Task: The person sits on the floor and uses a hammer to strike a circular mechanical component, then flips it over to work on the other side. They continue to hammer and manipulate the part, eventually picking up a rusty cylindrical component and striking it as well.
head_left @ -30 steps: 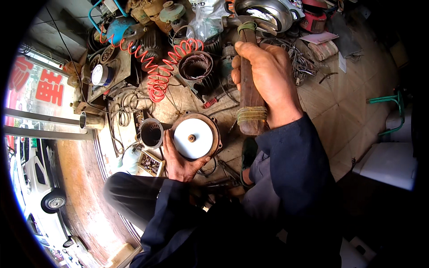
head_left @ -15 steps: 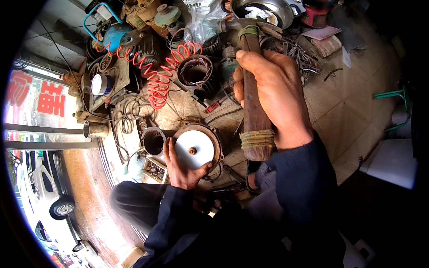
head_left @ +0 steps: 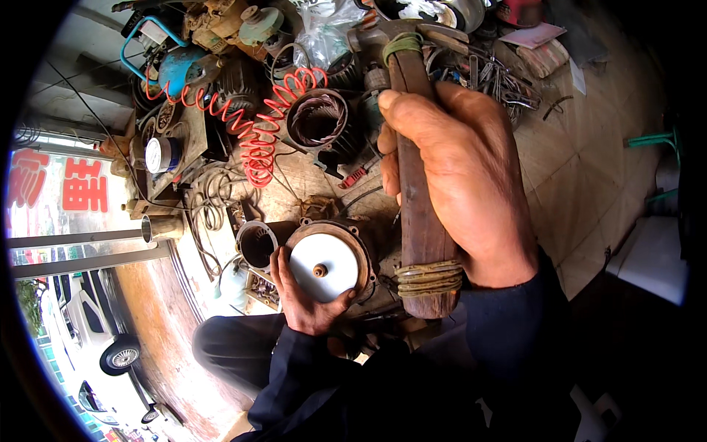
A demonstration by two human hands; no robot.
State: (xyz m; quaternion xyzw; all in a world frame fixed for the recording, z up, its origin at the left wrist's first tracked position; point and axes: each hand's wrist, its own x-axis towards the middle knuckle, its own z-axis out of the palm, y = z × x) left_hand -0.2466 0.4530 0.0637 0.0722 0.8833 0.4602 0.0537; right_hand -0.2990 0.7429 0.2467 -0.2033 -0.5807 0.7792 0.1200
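Right hand [head_left: 471, 166] is wrapped tight around the wooden handle of a hammer [head_left: 420, 191], thumb lying along the wood and fingers curled round the far side. The hammer is held up off the floor [head_left: 589, 191], nearer the camera than the rest of the clutter, head toward the top of the view and butt toward the person. There's green cord [head_left: 403, 46] bound round the handle just under the head, and more cord, browner, near the butt.

Left hand [head_left: 308, 300] is down low, spread in a wide curve along the near edge of a white disc [head_left: 335, 261] with a small brown knob [head_left: 319, 270] in the middle. Fingers sit on the left side, thumb round at the lower right. Can't tell how hard it's pressing. The disc sits inside a rusty round housing [head_left: 365, 254], and hammer and disc are well apart.

Just left of the housing there's a hollow metal cylinder [head_left: 257, 244], open end up, with a box of bolts [head_left: 263, 293] on the near side of it. Farther back: a round motor shell [head_left: 318, 121] with windings inside, a red coiled hose [head_left: 259, 155] beside it, and a small red tool [head_left: 353, 177] on the floor.
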